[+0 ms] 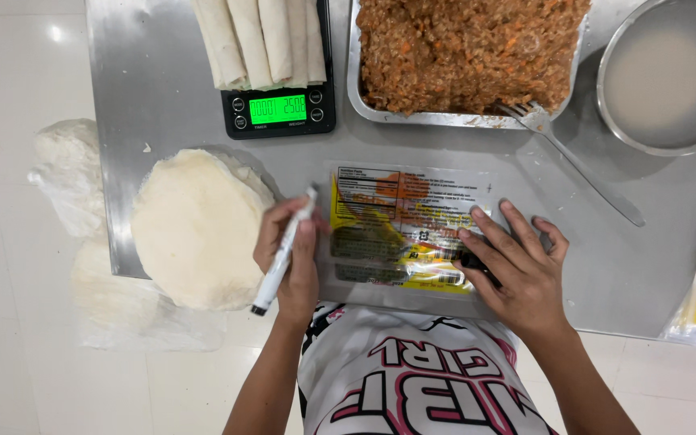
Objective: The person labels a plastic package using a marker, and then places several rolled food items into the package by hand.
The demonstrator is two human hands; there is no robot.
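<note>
Head view: left hand (290, 256) gripping marker (282, 256), right hand (521, 270) flat on plastic package (400, 229).

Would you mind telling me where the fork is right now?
In the head view the fork lies at the upper right of the metal table, tines resting on the lower right edge of the foil tray of filling, handle pointing toward the right hand.

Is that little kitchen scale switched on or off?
On. The scale has a display glowing bright green with digits showing, and rolled wrappers lie on its platform.
</note>
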